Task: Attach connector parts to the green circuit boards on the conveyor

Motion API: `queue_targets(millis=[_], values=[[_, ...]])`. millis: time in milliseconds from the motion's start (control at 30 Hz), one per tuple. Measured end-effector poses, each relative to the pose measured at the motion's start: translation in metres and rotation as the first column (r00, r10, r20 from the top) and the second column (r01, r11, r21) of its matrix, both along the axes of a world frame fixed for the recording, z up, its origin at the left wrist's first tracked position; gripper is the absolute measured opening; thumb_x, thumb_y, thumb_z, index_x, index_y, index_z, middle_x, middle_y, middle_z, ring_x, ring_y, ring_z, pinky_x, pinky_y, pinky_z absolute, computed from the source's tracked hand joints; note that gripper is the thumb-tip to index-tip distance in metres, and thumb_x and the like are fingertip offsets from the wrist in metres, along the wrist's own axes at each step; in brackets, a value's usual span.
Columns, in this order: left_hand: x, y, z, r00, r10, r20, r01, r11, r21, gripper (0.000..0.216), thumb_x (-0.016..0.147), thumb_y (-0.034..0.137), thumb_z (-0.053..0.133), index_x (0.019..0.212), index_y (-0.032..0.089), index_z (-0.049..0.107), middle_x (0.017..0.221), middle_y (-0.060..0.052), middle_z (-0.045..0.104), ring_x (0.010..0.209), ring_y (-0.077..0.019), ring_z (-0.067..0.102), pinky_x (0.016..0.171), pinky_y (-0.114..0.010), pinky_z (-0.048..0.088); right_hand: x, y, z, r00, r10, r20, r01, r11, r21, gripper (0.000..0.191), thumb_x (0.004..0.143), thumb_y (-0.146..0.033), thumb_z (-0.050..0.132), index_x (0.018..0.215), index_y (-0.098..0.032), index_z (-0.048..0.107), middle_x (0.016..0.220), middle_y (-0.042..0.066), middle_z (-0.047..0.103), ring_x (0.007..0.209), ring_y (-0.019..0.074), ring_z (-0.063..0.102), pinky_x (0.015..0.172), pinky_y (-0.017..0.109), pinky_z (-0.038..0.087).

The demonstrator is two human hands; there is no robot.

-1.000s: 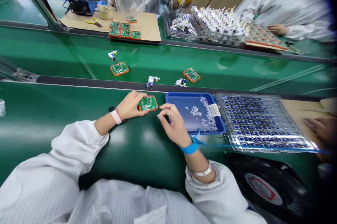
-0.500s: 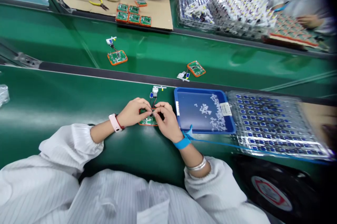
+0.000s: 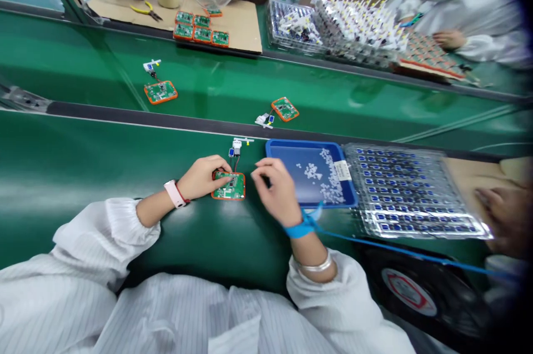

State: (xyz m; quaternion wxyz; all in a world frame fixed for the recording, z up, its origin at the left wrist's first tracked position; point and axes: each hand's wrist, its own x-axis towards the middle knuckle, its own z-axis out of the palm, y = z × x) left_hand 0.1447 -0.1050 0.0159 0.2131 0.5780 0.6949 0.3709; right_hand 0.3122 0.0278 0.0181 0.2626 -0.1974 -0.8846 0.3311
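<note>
My left hand (image 3: 205, 177) grips the left edge of a green circuit board (image 3: 230, 190) with an orange rim, its thumb lying on the board's face. Thin wires lead from the board's far edge to a white connector piece (image 3: 237, 146) and a small blue part (image 3: 231, 152) on the table. My right hand (image 3: 275, 190) is raised to the right of the board, apart from it, near the blue tray (image 3: 287, 198). Its thumb and forefinger are pinched together; whatever is between them is too small to see. Tiny translucent white pieces (image 3: 331, 182) lie in the tray.
Clear plastic trays (image 3: 400, 193) of small blue parts stand right of the blue tray. A blue wrist cord (image 3: 375, 244) runs rightward. Beyond a black rail, two wired boards (image 3: 161, 92) lie on the green belt. Co-workers' hands (image 3: 449, 39) show at the far side and right edge.
My right hand has come off the circuit board and moved right, towards the blue tray. My left hand stays on the board. The boards beyond the rail have shifted left.
</note>
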Motion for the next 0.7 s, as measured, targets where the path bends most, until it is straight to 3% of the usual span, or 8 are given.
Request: queue_targets(millis=[133,233,500,633,700], values=[[-0.001,-0.002,-0.003,1.0,-0.024,-0.021,0.024,1.0,0.017,0.013,0.08,0.025,0.056,0.088,0.017,0.061,0.086,-0.004,0.065,0.078,-0.0157,0.06,0.073,-0.029,0.046,0.04,0.068,-0.008,0.96,-0.279,0.037,0.273,0.955,0.119,0.014,0.078,-0.025,0.052,0.067,-0.02,0.057,0.081,0.007,0.058,0.083,0.0209,0.055,0.079,0.04,0.046],[-0.001,-0.002,-0.003,0.999,-0.034,-0.034,0.034,0.999,0.004,0.013,0.081,0.026,0.055,0.089,0.017,0.061,0.086,-0.004,0.065,0.079,-0.0158,0.06,0.074,-0.029,0.046,0.055,0.103,-0.024,0.933,-0.34,0.115,0.325,0.937,0.132,0.014,0.074,-0.026,0.054,0.062,-0.019,0.057,0.073,0.006,0.058,0.078,0.0212,0.054,0.078,0.042,0.047],[-0.001,-0.001,-0.001,0.997,-0.063,-0.049,0.062,0.998,-0.016,0.013,0.082,0.027,0.055,0.089,0.017,0.061,0.088,-0.004,0.066,0.082,-0.017,0.06,0.077,-0.031,0.045,0.054,0.113,-0.038,0.94,-0.295,0.171,0.276,0.953,0.129,0.014,0.073,-0.026,0.054,0.062,-0.019,0.057,0.072,0.007,0.059,0.076,0.0221,0.054,0.078,0.045,0.045],[-0.002,-0.001,-0.002,0.998,-0.055,-0.025,0.055,0.998,0.003,0.012,0.081,0.025,0.057,0.088,0.017,0.062,0.086,-0.004,0.066,0.08,-0.0165,0.06,0.075,-0.031,0.046,0.057,0.117,-0.032,0.952,-0.222,0.209,0.189,0.968,0.166,0.013,0.071,-0.023,0.054,0.059,-0.019,0.056,0.071,0.006,0.058,0.075,0.0219,0.054,0.08,0.047,0.043],[-0.001,-0.001,-0.002,0.999,-0.034,0.003,0.034,0.999,0.035,0.01,0.081,0.024,0.057,0.086,0.017,0.063,0.086,-0.004,0.066,0.079,-0.0161,0.06,0.075,-0.03,0.046,0.05,0.105,-0.023,0.959,-0.228,0.169,0.195,0.962,0.192,0.012,0.072,-0.021,0.053,0.06,-0.019,0.055,0.076,0.007,0.058,0.08,0.0233,0.054,0.084,0.048,0.041]])
